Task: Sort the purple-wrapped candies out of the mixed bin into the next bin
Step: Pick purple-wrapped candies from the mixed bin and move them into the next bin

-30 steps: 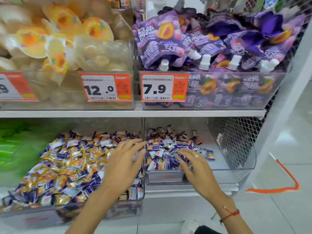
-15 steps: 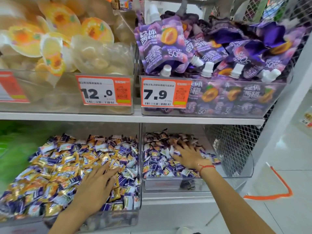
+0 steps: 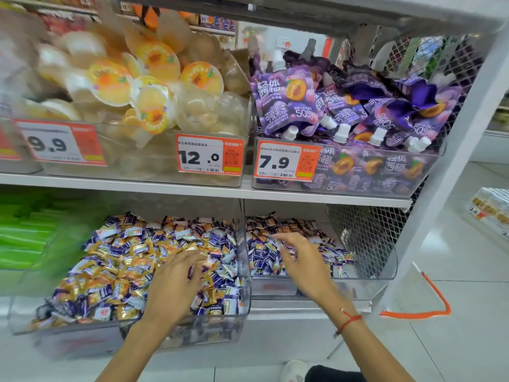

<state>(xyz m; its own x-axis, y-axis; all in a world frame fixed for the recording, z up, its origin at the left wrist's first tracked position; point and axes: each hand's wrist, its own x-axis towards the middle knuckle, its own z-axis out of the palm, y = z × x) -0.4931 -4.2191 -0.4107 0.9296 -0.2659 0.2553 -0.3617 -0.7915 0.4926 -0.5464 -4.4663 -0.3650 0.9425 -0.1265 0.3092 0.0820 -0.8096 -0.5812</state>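
Left hand lies over the mixed bin on the lower shelf, fingers spread and loosely bent on the candies. Right hand hovers over the next bin just right of it, fingers apart, blurred; any candy held, I can't tell.

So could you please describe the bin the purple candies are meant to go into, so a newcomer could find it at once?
Find the white shelf with the orange price tags. On the level beneath it, the target bin is the clear one at the far right, against the wire mesh. Unlike the heaped gold-and-purple mixed bin beside it, it is only part full.
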